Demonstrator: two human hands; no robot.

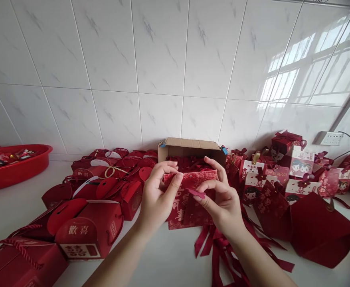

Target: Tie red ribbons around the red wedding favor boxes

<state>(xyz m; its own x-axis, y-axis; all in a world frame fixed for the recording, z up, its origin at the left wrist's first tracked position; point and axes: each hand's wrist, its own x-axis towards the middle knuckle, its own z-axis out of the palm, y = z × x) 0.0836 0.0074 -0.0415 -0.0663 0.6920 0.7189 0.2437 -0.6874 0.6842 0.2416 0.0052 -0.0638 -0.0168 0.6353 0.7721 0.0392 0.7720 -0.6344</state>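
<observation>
A flat red patterned packet [189, 203] with pale characters hangs between my two hands, in front of an open cardboard box [189, 142]. My left hand [163, 195] grips its upper left edge, thumb on the near face. At the upper right, my right hand [222, 199] pinches the end of a dark pink ribbon [197, 194] between thumb and finger, its other fingers by the packet's top edge. A small hole shows near the middle of that edge. More dark red ribbons [219, 247] lie on the white counter [151, 259] below.
Red gift boxes with cords [87, 231] crowd the left side, near a red basin [19, 167]. At right stand smaller decorated boxes [302, 161] and a dark red folded box [321, 231]. A power strip [330, 138] is by the tiled wall [163, 59].
</observation>
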